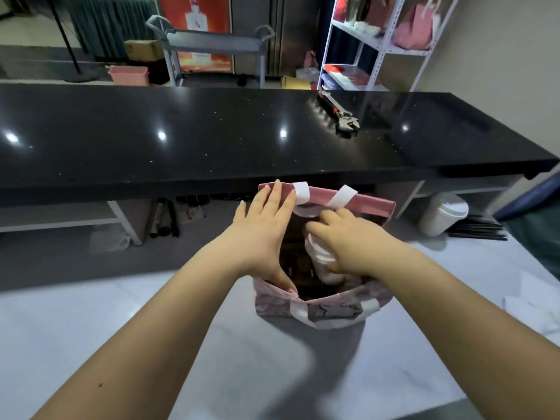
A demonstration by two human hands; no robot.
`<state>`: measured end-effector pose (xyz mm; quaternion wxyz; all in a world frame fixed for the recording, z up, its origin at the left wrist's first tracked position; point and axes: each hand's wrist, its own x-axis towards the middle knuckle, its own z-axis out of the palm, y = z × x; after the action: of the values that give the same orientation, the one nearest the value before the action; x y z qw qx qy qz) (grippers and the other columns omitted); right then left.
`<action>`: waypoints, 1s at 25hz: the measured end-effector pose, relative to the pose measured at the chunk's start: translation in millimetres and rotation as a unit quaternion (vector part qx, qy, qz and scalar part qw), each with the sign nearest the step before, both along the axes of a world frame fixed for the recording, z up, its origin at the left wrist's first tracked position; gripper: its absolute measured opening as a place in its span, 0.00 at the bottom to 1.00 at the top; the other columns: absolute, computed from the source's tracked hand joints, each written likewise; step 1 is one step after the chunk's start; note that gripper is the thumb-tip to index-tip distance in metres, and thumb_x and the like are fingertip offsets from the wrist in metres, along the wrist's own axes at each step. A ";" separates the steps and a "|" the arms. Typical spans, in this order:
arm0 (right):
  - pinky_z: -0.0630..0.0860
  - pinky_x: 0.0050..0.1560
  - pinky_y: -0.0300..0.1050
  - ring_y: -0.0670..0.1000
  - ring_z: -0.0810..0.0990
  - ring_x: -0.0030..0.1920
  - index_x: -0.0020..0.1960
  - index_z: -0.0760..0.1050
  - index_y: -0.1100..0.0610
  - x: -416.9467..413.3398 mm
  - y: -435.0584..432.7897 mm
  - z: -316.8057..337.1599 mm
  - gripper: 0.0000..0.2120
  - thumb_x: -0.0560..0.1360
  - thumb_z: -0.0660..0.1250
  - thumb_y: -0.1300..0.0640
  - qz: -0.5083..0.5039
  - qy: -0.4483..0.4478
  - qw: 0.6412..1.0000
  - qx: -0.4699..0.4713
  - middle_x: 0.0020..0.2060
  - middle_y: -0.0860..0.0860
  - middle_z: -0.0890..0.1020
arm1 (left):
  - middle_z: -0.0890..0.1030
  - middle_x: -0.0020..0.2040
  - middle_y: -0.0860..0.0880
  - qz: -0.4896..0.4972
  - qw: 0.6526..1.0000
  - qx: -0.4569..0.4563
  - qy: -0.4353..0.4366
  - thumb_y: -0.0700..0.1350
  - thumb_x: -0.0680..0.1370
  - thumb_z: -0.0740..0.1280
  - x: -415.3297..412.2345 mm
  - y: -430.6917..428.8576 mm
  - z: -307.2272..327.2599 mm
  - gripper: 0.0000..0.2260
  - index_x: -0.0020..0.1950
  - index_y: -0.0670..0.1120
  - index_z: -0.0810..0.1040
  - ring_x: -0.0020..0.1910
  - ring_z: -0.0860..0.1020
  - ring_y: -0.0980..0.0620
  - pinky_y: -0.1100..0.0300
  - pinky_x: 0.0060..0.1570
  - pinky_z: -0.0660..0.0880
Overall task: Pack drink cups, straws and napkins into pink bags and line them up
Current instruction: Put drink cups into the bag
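A pink bag [375, 207] with white handles stands open on the white table [121, 328] in front of me. My left hand [263, 234] spreads across its left side, fingers straight on the far rim and thumb on the near rim. My right hand [342, 241] reaches into the bag's mouth and grips a white drink cup [321, 262] that sits partly inside the bag. A second white cup with a lid [444, 215] stands on the table to the right. White napkins [536, 310] lie at the right edge. Dark straws [478, 230] lie behind the second cup.
A long black counter [212, 134] runs across behind the table, with a wrench [339, 113] lying on it. Markers and small items sit on a shelf below it. A white rack [378, 43] with pink bags stands at the back right.
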<state>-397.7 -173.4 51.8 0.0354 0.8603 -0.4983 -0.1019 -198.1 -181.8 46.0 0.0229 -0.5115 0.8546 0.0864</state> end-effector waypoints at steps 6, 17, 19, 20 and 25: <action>0.70 0.61 0.54 0.59 0.62 0.66 0.76 0.50 0.52 48.0 -29.9 -31.4 0.43 0.71 0.72 0.47 -0.052 -0.128 0.989 0.052 0.69 0.56 0.61 | 0.30 0.77 0.49 0.001 0.999 0.027 0.019 0.70 0.53 0.76 8.0 2.8 1.1 0.70 0.76 0.51 0.29 0.75 0.31 0.46 0.41 0.75 0.46; 0.71 0.62 0.56 0.60 0.61 0.67 0.74 0.53 0.51 42.8 -21.4 -63.6 0.40 0.70 0.73 0.49 -0.056 -0.204 0.977 0.019 0.68 0.55 0.60 | 0.29 0.76 0.51 0.036 0.998 0.031 0.042 0.72 0.53 0.74 22.3 2.5 -4.5 0.69 0.75 0.54 0.29 0.75 0.29 0.48 0.41 0.75 0.45; 0.71 0.61 0.56 0.60 0.61 0.66 0.74 0.53 0.51 43.7 -19.7 -66.3 0.39 0.71 0.72 0.49 -0.041 -0.161 0.986 0.023 0.67 0.56 0.61 | 0.29 0.76 0.51 0.037 0.998 0.028 0.043 0.72 0.53 0.74 22.7 4.3 -4.6 0.69 0.75 0.53 0.29 0.75 0.30 0.48 0.40 0.75 0.45; 0.70 0.60 0.56 0.60 0.62 0.66 0.74 0.54 0.50 42.4 -18.3 -67.1 0.38 0.71 0.71 0.49 -0.030 -0.136 0.990 0.017 0.67 0.56 0.61 | 0.29 0.76 0.51 0.037 0.998 0.027 0.045 0.72 0.54 0.74 22.8 5.2 -4.4 0.68 0.75 0.53 0.29 0.75 0.30 0.48 0.40 0.75 0.45; 0.58 0.71 0.56 0.62 0.51 0.74 0.77 0.48 0.47 33.5 -8.8 -77.6 0.35 0.76 0.64 0.47 0.034 -0.048 0.998 0.013 0.75 0.58 0.52 | 0.29 0.76 0.49 0.046 0.998 0.016 0.049 0.71 0.55 0.75 19.0 6.9 -2.2 0.68 0.76 0.52 0.31 0.74 0.29 0.48 0.41 0.75 0.44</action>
<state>-364.3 -182.2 -25.8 0.0040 0.8809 -0.4687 -0.0656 -179.1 -174.9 43.8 -0.0147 -0.5452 0.8286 0.1265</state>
